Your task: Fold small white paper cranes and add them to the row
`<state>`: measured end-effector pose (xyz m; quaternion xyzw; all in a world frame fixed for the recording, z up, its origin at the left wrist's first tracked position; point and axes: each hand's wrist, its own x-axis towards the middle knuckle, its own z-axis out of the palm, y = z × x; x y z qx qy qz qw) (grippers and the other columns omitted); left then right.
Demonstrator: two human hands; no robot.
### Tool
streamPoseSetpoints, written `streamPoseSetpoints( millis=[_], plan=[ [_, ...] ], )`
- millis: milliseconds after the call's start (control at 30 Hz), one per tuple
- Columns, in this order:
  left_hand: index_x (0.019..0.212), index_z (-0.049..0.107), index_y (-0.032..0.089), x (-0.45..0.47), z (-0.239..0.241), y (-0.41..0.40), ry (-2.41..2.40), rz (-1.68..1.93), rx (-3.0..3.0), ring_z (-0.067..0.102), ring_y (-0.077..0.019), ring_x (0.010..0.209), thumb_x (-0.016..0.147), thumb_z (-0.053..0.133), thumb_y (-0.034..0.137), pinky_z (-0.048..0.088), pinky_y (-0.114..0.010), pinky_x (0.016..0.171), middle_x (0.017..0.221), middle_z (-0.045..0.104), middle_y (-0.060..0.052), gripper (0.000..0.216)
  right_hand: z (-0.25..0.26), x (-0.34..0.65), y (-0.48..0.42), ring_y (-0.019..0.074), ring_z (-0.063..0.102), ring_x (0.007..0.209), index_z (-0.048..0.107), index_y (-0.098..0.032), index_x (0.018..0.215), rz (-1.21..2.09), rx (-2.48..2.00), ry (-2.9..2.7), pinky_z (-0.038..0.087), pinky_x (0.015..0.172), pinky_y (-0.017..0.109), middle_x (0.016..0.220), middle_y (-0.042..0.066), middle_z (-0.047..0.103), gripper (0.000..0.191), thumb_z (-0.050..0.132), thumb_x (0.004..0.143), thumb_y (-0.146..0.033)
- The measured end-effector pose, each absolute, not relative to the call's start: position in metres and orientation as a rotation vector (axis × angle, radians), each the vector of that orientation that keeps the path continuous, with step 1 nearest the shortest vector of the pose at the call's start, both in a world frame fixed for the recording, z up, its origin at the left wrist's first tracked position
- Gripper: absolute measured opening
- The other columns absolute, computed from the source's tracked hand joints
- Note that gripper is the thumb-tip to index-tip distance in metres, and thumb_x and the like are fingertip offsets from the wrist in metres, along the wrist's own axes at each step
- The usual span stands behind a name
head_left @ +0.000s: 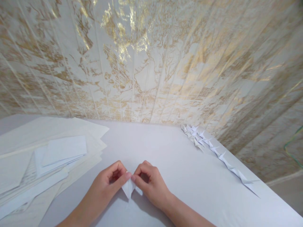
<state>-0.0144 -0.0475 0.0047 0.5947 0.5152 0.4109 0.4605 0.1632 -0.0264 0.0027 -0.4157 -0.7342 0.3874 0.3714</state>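
Observation:
Between both hands is a small piece of folded white paper (129,190), its pointed end turned down toward me. My left hand (109,180) pinches its upper left part between thumb and forefinger. On the other side my right hand (151,184) is closed in a pinch on the upper right part. The thumbs almost meet at the top of the paper, and the fingertips hide that part of the folds. Both hands are just above the white table (151,145), near its front.
Sheets of paper (92,130) with smaller cut pieces (65,149) on them cover the table's left side. Folded paper cranes (223,159) stand in rows along the right edge. Behind the table hangs a white and gold patterned curtain (142,63).

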Motion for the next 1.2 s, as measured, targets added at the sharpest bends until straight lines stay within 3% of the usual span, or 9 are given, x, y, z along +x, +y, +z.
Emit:
streamPoseSetpoints(
  millis=[167,267,433,633,733,833,967,1067,1200],
  plan=[
    [0.091,0.052,0.024,-0.016,0.000,-0.047,1.372,0.994,1.623,0.056,-0.0170,0.067,0.087,0.056,0.037,0.044,-0.026,0.065,0.071,0.054,0.005,0.013,0.003,0.161,-0.025,0.0153,0.049,0.073,0.056,-0.018,0.061,0.921,-1.224,-1.867,0.036,0.066,0.026,0.066,-0.002,0.051,0.023,0.063,0.081,-0.009],
    [0.103,0.054,0.027,-0.016,0.001,-0.048,1.437,0.944,1.753,0.060,-0.0181,0.070,0.091,0.049,0.034,0.046,-0.027,0.068,0.077,0.059,0.004,0.016,0.003,0.160,-0.025,0.0172,0.048,0.077,0.052,-0.019,0.060,0.843,-1.231,-1.911,0.037,0.071,0.029,0.064,-0.002,0.053,0.026,0.063,0.080,-0.004],
    [0.089,0.062,0.025,-0.019,0.001,-0.046,1.338,0.834,2.001,0.063,-0.0214,0.085,0.097,0.036,0.034,0.048,-0.030,0.078,0.087,0.064,-0.001,0.028,0.003,0.160,-0.025,0.0168,0.047,0.078,0.047,-0.019,0.059,0.781,-1.217,-1.982,0.036,0.076,0.031,0.068,-0.002,0.055,0.030,0.062,0.079,-0.002],
    [0.105,0.062,0.024,-0.021,-0.004,-0.044,1.350,0.752,2.050,0.061,-0.0241,0.095,0.089,0.043,0.023,0.049,-0.037,0.085,0.099,0.063,-0.005,0.024,0.002,0.162,-0.022,0.0180,0.046,0.081,0.050,-0.019,0.063,0.703,-1.248,-2.013,0.036,0.076,0.031,0.073,0.000,0.057,0.027,0.061,0.082,-0.003],
    [0.103,0.060,0.022,-0.021,-0.005,-0.043,1.347,0.721,2.029,0.060,-0.0239,0.095,0.086,0.045,0.019,0.048,-0.038,0.086,0.100,0.062,-0.005,0.023,0.002,0.164,-0.021,0.0195,0.046,0.084,0.051,-0.018,0.064,0.668,-1.261,-2.049,0.037,0.077,0.032,0.076,0.002,0.057,0.026,0.061,0.082,-0.003],
    [0.096,0.057,0.022,-0.022,-0.006,-0.041,1.338,0.752,2.032,0.058,-0.0229,0.094,0.085,0.048,0.017,0.047,-0.037,0.085,0.098,0.060,-0.003,0.016,0.002,0.165,-0.022,0.0213,0.048,0.090,0.058,-0.018,0.079,0.659,-1.205,-2.055,0.039,0.082,0.034,0.086,0.004,0.060,0.019,0.060,0.079,0.001],
    [0.088,0.052,0.023,-0.023,-0.006,-0.040,1.311,0.803,2.085,0.055,-0.0211,0.096,0.084,0.049,0.013,0.045,-0.034,0.086,0.099,0.058,-0.002,0.011,0.000,0.166,-0.026,0.0220,0.047,0.105,0.060,-0.019,0.106,0.685,-1.007,-2.128,0.040,0.093,0.037,0.109,0.007,0.060,0.047,0.051,0.070,0.010],
    [0.083,0.050,0.022,-0.022,-0.001,-0.041,1.340,0.744,2.186,0.055,-0.0205,0.097,0.084,0.048,0.007,0.045,-0.033,0.085,0.101,0.058,-0.002,0.015,0.000,0.166,-0.027,0.0219,0.048,0.104,0.065,-0.021,0.094,0.656,-0.997,-2.176,0.040,0.093,0.036,0.106,0.005,0.061,0.049,0.046,0.063,0.012],
    [0.082,0.061,0.017,-0.014,0.014,-0.044,1.459,0.318,2.472,0.057,-0.0249,0.093,0.083,0.048,0.000,0.046,-0.040,0.084,0.098,0.064,-0.006,0.022,0.000,0.165,-0.026,0.0224,0.050,0.096,0.063,-0.018,0.076,0.586,-1.066,-2.150,0.041,0.087,0.036,0.096,0.006,0.062,0.034,0.050,0.058,0.008]
  ],
)
